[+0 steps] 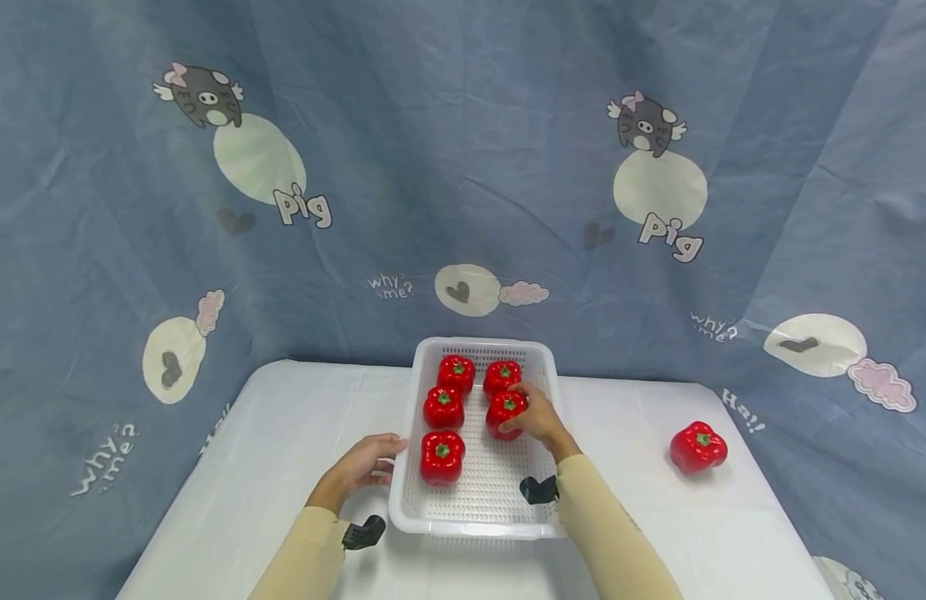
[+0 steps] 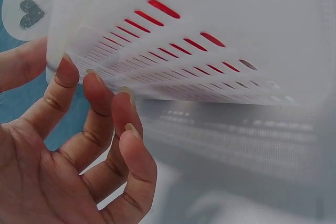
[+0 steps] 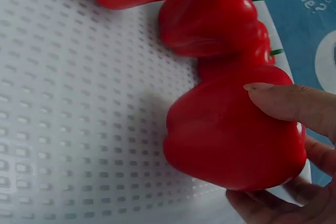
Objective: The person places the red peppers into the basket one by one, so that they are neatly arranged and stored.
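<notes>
A white perforated plastic basket (image 1: pixel 500 529) stands on the table with red bell peppers inside. Three peppers, the nearest one (image 1: pixel 442 458) among them, form a column along its left side. At the back right of the basket sits another bell pepper (image 1: pixel 503 377). Just in front of that one, my right hand (image 1: pixel 541 417) grips a bell pepper (image 3: pixel 231 129), thumb on one side and fingers on the other. My left hand (image 1: pixel 363 462) holds the basket's left rim; in the left wrist view the thumb tip is hidden behind the edge and the fingers (image 2: pixel 97 98) curl by the outer wall.
One more red bell pepper (image 1: pixel 698 447) lies on the white-covered table (image 1: pixel 628 500) at the right. A blue curtain (image 1: pixel 463 167) with pig prints hangs behind the table and along its sides.
</notes>
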`<state>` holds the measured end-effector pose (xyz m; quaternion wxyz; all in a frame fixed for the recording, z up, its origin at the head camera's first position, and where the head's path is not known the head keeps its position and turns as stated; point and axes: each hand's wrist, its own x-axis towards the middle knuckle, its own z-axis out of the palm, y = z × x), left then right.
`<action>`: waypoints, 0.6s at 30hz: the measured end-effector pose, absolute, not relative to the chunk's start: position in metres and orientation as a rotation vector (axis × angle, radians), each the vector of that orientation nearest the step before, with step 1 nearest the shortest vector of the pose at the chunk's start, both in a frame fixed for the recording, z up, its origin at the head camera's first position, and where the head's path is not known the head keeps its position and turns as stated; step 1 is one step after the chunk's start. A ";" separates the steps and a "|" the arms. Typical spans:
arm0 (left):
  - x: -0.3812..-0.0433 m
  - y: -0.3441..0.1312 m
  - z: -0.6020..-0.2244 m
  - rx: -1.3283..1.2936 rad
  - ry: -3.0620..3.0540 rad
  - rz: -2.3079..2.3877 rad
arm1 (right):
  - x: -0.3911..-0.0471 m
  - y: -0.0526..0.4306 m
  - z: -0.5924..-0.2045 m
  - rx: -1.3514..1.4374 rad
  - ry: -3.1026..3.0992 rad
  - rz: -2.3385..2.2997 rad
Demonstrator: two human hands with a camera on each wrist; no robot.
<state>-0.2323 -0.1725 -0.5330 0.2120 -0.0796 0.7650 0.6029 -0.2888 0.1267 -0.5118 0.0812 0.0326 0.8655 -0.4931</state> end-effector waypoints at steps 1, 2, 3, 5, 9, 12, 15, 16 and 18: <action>-0.232 -0.173 -0.533 -0.219 2.123 1.673 | -0.288 0.126 -0.512 0.104 2.589 -1.460; -0.232 -0.173 -0.533 -0.218 2.125 1.672 | -0.288 0.126 -0.513 0.107 2.592 -1.447; -0.232 -0.173 -0.533 -0.218 2.126 1.670 | -0.288 0.125 -0.514 0.108 2.595 -1.436; -0.232 -0.173 -0.534 -0.217 2.127 1.670 | -0.289 0.125 -0.515 0.105 2.603 -1.414; -0.232 -0.173 -0.534 -0.212 2.129 1.673 | -0.291 0.125 -0.518 0.102 2.601 -1.417; -0.232 -0.173 -0.533 -0.214 2.126 1.680 | -0.291 0.125 -0.519 0.095 2.583 -1.435; -0.231 -0.173 -0.533 -0.214 2.120 1.689 | -0.290 0.124 -0.519 0.089 2.564 -1.453; -0.231 -0.173 -0.533 -0.212 2.118 1.693 | -0.289 0.124 -0.519 0.084 2.563 -1.456; -0.230 -0.173 -0.533 -0.207 2.113 1.702 | -0.289 0.123 -0.519 0.068 2.563 -1.455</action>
